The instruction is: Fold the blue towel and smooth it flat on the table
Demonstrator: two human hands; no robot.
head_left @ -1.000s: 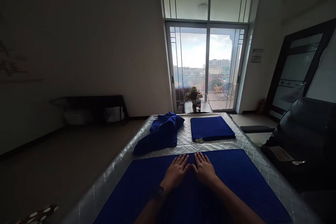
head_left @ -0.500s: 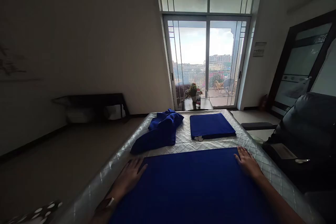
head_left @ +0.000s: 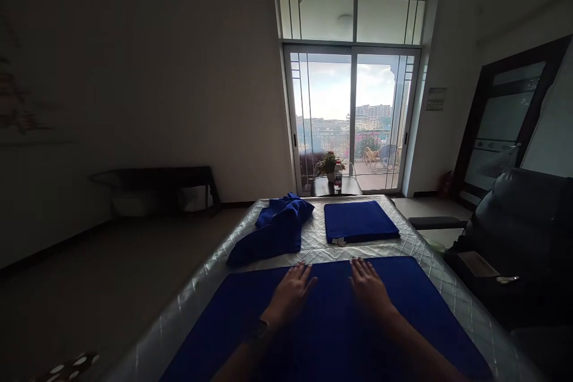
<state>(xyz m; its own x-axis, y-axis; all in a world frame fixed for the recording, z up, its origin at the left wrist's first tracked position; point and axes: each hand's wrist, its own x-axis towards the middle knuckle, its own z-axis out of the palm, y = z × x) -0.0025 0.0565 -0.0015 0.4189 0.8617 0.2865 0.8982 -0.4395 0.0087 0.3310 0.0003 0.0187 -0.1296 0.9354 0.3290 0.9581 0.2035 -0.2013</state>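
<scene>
A blue cloth point(head_left: 326, 322) lies spread flat over the near part of a silvery quilted mattress point(head_left: 313, 233). My left hand point(head_left: 290, 289) rests flat on it near its far edge, fingers stretched out, with a dark band on the wrist. Just to the right, my right hand point(head_left: 369, 283) lies palm down on the same cloth, its fingers also spread. Beyond the far edge, a crumpled blue cloth point(head_left: 275, 230) sits on the left. A neatly folded blue cloth point(head_left: 360, 221) with small white tags is on the right.
A small dark table point(head_left: 320, 187) with a potted plant point(head_left: 330, 162) and a bottle point(head_left: 338, 178) stands past the mattress, before glass sliding doors point(head_left: 322, 101). A black chair point(head_left: 514, 233) is at the right. Along the left wall stands a low dark bench point(head_left: 152, 182).
Both hands have come inward from the cloth's far corners to its middle, left hand rightward and right hand leftward. The camera view has tilted slightly upward.
</scene>
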